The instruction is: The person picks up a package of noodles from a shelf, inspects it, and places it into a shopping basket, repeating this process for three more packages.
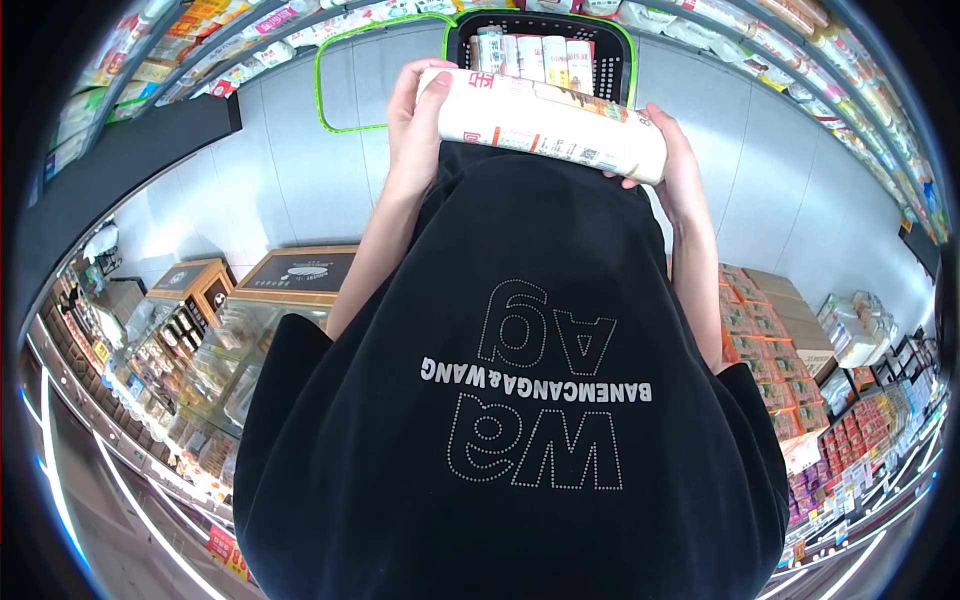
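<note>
Head camera looks down past a black shirt [520,420] with white letters on it. Both arms reach forward and hold one long white packet [545,125] between them. The left hand [415,115] is at the left end of the packet, fingers curled over the top edge and thumb lying on the wrapper, so it pinches that end. The right hand [678,160] cups the right end from the side and below, fingers wrapped round it. The packet lies nearly flat, tipped a little lower on the right, just above the near edge of a black basket [620,60] with a green rim. Inside the basket stand more packets [535,55], side by side. The held packet hides part of the basket's near edge. The basket sits on a pale tiled floor [300,170]. Shelves [860,90] full of goods curve round the top and right. Brown boxes [770,330] are stacked on the right, and a glass counter [200,370] with food stands on the left
</note>
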A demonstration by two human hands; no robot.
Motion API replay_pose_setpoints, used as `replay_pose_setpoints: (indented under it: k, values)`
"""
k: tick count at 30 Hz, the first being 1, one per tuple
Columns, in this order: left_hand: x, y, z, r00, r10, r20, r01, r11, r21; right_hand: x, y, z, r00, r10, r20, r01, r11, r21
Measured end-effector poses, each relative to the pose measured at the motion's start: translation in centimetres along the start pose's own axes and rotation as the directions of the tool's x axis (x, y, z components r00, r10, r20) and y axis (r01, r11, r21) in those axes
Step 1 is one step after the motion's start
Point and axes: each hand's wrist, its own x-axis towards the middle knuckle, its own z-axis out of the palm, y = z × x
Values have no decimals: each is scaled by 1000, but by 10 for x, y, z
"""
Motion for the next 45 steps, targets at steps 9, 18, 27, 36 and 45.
replay_pose_setpoints:
  k: [9,18,27,36,45]
  values:
    - [5,-2,-1,999,39,24,-41,995,88,8,10,-2,988,-103,-115,100,995,-26]
    - [38,-50,-18,983,-180,41,175,979,101,27,26,-10,997,-63,-41,59,992,-108]
    - [114,-163,-49,782,-617,-91,618,747,245,135,111,-31,966,248,73,-198,891,-408]
    - [205,-297,-49,810,-583,-64,484,602,635,260,235,-58,950,264,168,-113,790,-602]
    - [310,-378,-25,816,-484,316,-24,518,855,363,294,-24,956,291,-26,-255,784,-566]
